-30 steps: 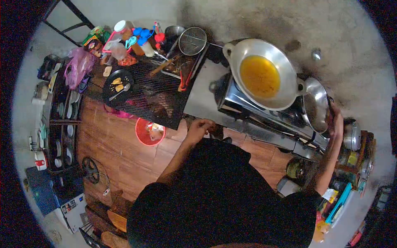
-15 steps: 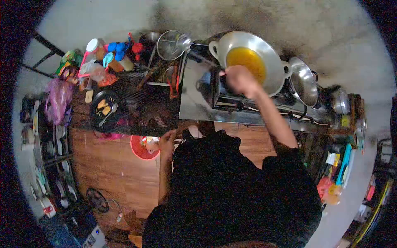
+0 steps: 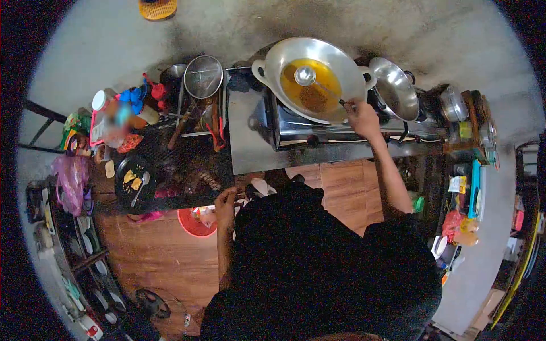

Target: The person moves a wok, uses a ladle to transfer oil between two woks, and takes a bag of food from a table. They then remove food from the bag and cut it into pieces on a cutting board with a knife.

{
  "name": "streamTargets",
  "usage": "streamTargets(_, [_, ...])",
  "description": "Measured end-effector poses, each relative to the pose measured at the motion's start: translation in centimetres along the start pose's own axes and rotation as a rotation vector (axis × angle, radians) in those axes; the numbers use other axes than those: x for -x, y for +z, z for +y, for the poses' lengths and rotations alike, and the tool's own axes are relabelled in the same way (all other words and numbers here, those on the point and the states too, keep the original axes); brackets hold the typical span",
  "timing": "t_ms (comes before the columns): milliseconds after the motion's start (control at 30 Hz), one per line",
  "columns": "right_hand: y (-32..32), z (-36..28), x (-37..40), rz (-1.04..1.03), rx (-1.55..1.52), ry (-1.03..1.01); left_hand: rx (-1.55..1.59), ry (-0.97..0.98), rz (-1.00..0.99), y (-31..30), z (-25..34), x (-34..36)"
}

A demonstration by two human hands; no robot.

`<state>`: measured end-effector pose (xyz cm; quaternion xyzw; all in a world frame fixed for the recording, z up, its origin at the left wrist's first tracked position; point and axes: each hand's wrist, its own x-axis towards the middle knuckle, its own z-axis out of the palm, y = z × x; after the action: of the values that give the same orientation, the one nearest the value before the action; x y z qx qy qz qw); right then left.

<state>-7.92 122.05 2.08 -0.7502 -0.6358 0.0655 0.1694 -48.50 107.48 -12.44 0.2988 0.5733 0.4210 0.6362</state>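
My right hand (image 3: 364, 118) is closed around the dark handle end of a metal ladle (image 3: 305, 75). The ladle's round, shiny bowl is over the yellow oil-like liquid (image 3: 290, 90) inside a wide silver wok (image 3: 277, 54) with two loop handles. Brown specks gather in the liquid below the ladle. The wok sits on a gas stove (image 3: 296, 138). At the front edge of the dark table, my left hand (image 3: 226, 203) has loosely bent fingers, and nothing shows in it.
Another metal pan (image 3: 395, 88) stands right of the wok. Left of the stove are a round strainer (image 3: 203, 77), red-handled tongs (image 3: 216, 136) and a black plate (image 3: 124, 181) with yellow pieces and a spoon. A red basin (image 3: 196, 227) is on the floor.
The ladle's bowl has moved right, from over the strainer into the wok. My right hand has shifted right to the wok's near rim. The whole view has shifted slightly.
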Motion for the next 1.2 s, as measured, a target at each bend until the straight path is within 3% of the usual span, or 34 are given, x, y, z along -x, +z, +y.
streamTargets(100, [0.2, -0.4, 0.3, -0.092, 0.174, 0.02, -0.005, -0.001, -0.011, 0.5, 0.2, -0.1])
streamTargets(300, [-0.1, -1.3, 0.4, -0.195, 0.18, 0.08, -0.022, -0.026, -0.04, 0.9, 0.1, -0.2])
streamTargets(533, [1.4, 0.3, 0.3, -0.173, 0.238, 0.029, -0.059, -0.061, -0.01, 1.5, 0.1, 0.4])
streamTargets(700, [2.6, 3.0, 0.0, -0.157, 0.068, -0.007, -0.046, -0.051, -0.031, 1.5, -0.6, 0.2])
streamTargets(1033, [-1.7, 2.1, 1.3, -0.046, 0.069, 0.089, -0.022, -0.088, -0.053, 3.6, -0.6, -0.4])
streamTargets(1100, [-1.1, 3.9, 1.1, -0.011, 0.009, 0.013, -0.049, -0.038, -0.069, 4.1, -0.5, -0.8])
streamTargets(1200, [-2.2, 3.6, 1.1, -0.057, 0.037, 0.063, -0.049, 0.011, -0.077, 5.2, -0.1, -0.8])
